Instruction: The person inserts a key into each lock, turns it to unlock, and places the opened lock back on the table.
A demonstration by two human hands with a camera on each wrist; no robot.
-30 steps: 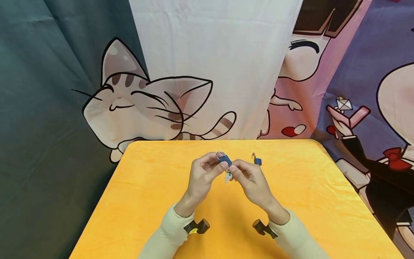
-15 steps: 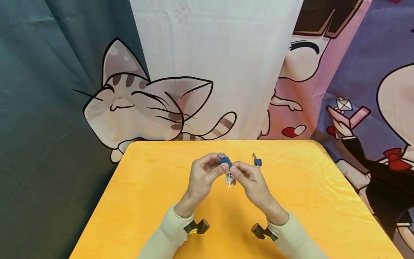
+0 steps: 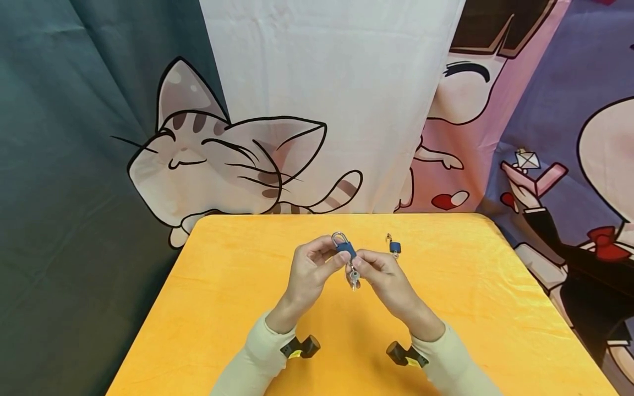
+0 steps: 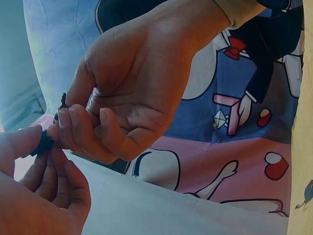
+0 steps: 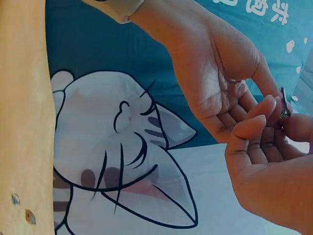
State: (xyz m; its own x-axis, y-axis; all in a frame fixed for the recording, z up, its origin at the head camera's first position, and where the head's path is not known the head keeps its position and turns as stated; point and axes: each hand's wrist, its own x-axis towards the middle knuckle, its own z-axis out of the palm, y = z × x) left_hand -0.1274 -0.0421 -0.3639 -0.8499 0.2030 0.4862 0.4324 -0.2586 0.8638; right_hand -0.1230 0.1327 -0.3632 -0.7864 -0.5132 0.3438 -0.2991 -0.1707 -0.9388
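Observation:
A blue padlock (image 3: 346,250) is held off the table, tilted, its metal shackle pointing up and to the left. My left hand (image 3: 308,269) pinches its body between thumb and fingers. At the lock's lower end, the thumb and fingers of my right hand (image 3: 391,280) pinch a small part, seemingly a key, mostly hidden by the fingertips. Silvery keys (image 3: 354,278) dangle just below. In the left wrist view the padlock (image 4: 43,143) shows between the left thumb and fingers. The right wrist view shows a dark metal piece (image 5: 285,112) at the fingertips.
A second blue padlock (image 3: 394,247) lies on the yellow table (image 3: 238,286), beyond the right hand, with small metal parts at both ends. Behind the table hangs a curtain (image 3: 337,82) with a cartoon cat. Two small, unclear objects (image 5: 30,216) show on the table in the right wrist view.
The padlock has turned slightly, with its shackle more upright. The dangling keys have swung down and a little to the right. Both hands keep almost the same place.

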